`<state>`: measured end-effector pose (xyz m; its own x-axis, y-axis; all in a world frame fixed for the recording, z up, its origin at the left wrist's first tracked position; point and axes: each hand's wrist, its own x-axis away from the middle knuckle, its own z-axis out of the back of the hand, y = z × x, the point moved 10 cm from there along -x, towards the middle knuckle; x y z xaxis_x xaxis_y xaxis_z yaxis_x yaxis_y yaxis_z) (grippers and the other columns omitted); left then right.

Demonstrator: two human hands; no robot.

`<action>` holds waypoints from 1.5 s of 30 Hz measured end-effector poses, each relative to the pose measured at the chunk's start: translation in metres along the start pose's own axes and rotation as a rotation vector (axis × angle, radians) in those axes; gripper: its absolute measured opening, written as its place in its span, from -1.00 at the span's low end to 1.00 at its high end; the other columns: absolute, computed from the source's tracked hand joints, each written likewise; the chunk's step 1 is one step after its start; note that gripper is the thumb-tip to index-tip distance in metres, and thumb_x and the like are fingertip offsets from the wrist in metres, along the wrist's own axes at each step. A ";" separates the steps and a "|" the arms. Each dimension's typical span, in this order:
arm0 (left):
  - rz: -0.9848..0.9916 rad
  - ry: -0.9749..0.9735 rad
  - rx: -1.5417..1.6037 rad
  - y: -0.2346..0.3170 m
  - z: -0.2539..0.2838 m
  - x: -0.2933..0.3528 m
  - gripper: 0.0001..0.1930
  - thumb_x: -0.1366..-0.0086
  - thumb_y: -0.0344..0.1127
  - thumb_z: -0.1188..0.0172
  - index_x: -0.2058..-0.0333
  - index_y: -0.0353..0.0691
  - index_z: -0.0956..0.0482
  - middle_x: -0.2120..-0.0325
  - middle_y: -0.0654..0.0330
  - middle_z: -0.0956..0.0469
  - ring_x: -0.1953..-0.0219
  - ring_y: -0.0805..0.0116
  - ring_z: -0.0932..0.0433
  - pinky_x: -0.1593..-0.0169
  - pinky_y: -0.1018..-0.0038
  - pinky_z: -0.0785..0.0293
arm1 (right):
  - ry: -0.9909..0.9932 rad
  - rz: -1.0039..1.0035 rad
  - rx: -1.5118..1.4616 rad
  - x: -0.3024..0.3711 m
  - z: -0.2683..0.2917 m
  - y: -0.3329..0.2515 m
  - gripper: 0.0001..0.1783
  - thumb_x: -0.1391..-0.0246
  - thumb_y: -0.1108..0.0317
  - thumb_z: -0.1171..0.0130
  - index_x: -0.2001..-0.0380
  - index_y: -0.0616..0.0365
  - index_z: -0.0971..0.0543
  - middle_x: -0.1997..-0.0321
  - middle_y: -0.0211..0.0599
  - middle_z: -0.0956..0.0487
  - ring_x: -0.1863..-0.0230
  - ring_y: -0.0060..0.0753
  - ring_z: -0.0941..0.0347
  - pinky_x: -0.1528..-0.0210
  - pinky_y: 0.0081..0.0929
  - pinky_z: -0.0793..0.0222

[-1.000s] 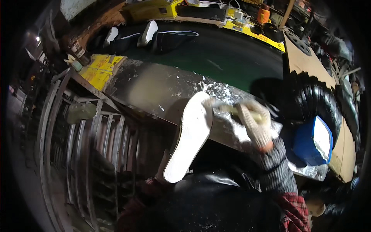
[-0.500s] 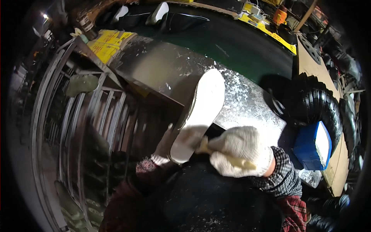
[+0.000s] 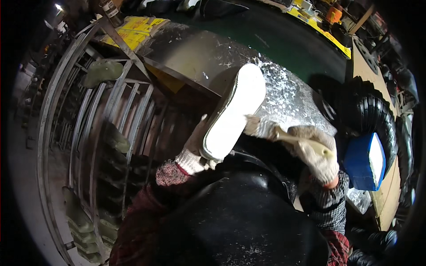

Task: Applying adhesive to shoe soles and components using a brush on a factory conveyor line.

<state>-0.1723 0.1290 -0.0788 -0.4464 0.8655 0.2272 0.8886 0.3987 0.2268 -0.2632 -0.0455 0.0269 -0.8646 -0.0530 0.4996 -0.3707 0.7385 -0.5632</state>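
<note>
My left hand (image 3: 193,150), in a knitted work glove, is closed round the near end of a shoe (image 3: 234,113) whose white sole faces up. The sole slants away from me toward the workbench, its far end over the bench edge. What lies beneath the sole is mostly hidden. In my right hand (image 3: 316,150), also gloved, is a brush (image 3: 262,128) with a pale wooden handle. Its bristles point left and come up to the sole's right edge; whether they touch it I cannot tell.
A metal workbench (image 3: 191,57) spotted with white lies ahead, with a dark green surface (image 3: 266,48) beyond. A blue container (image 3: 357,166) holding something white stands right, beside black ribbed rubber pieces (image 3: 372,111). To the left, a metal rack (image 3: 80,133) carries olive-green shaped pieces (image 3: 103,73).
My right hand has drawn the brush off the sole's near end, moving right and slightly up. The view has shifted a little; my left hand keeps its hold on the shoe.
</note>
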 end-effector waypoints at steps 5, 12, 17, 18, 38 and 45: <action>0.092 0.113 0.055 0.001 0.049 0.009 -0.29 -0.39 0.27 0.29 -0.22 -0.23 -0.26 0.00 -0.05 -0.50 0.18 -0.04 -0.61 0.17 -0.16 -0.57 | -0.441 0.634 1.113 0.002 -0.084 -0.025 -0.63 -0.23 0.33 -0.06 -0.04 0.31 -0.47 0.10 -0.07 -0.59 0.16 -0.32 -0.57 0.20 -0.48 -0.56; 0.055 0.132 0.346 0.007 0.039 0.023 -0.32 -0.39 0.25 0.27 -0.22 -0.18 -0.27 -0.04 -0.03 -0.48 0.18 -0.13 -0.60 0.13 -0.22 -0.50 | 0.111 1.060 1.371 -0.040 -0.038 -0.114 -0.74 -0.20 0.43 -0.11 0.08 0.32 -0.54 0.13 -0.23 -0.57 0.10 -0.41 -0.47 0.07 -0.46 -0.42; 0.264 -0.040 0.227 0.022 0.015 0.019 -0.21 -0.30 0.34 0.20 -0.13 -0.33 -0.36 0.29 -0.25 -0.57 0.58 -0.06 -0.56 0.55 0.06 -0.53 | 0.016 0.068 0.851 -0.037 -0.039 -0.039 -0.71 -0.29 0.22 -0.01 0.15 0.19 -0.59 0.83 -0.48 -0.30 0.78 -0.55 -0.27 0.60 -0.49 -0.31; 0.215 0.061 0.007 0.040 0.016 0.007 -0.21 -0.27 0.37 0.17 -0.08 -0.32 -0.41 0.35 -0.25 -0.58 0.62 -0.01 -0.53 0.64 0.16 -0.46 | -0.036 0.052 1.008 -0.031 -0.047 -0.038 -0.69 -0.29 0.20 0.00 0.15 0.19 -0.59 0.78 -0.43 -0.36 0.72 -0.50 -0.32 0.56 -0.47 -0.34; 0.353 0.148 -0.821 -0.143 -0.150 -0.290 -0.56 -0.30 0.00 -0.18 0.02 -0.23 -0.51 0.32 0.18 -0.50 0.61 0.45 -0.36 0.60 0.57 -0.31 | 0.588 1.412 1.097 0.270 0.071 -0.120 -0.64 0.10 0.65 -0.25 0.14 0.34 -0.58 0.24 -0.12 -0.57 0.25 -0.26 -0.53 0.19 -0.45 -0.48; -0.120 0.302 -1.118 -0.087 -0.210 -0.233 -0.52 -0.10 0.16 -0.35 0.16 0.05 -0.40 0.80 0.47 -0.17 0.87 0.63 -0.12 0.82 0.69 -0.04 | 1.256 1.365 0.787 0.362 0.134 -0.137 -0.77 -0.12 0.39 -0.22 0.21 0.34 -0.56 0.38 -0.23 -0.64 0.36 -0.56 -0.55 0.26 -0.67 -0.46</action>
<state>-0.1679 -0.1707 0.0475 -0.6618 0.6731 0.3300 0.3178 -0.1467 0.9367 -0.5705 -0.2560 0.1965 -0.1107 0.8439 -0.5249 -0.1430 -0.5362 -0.8319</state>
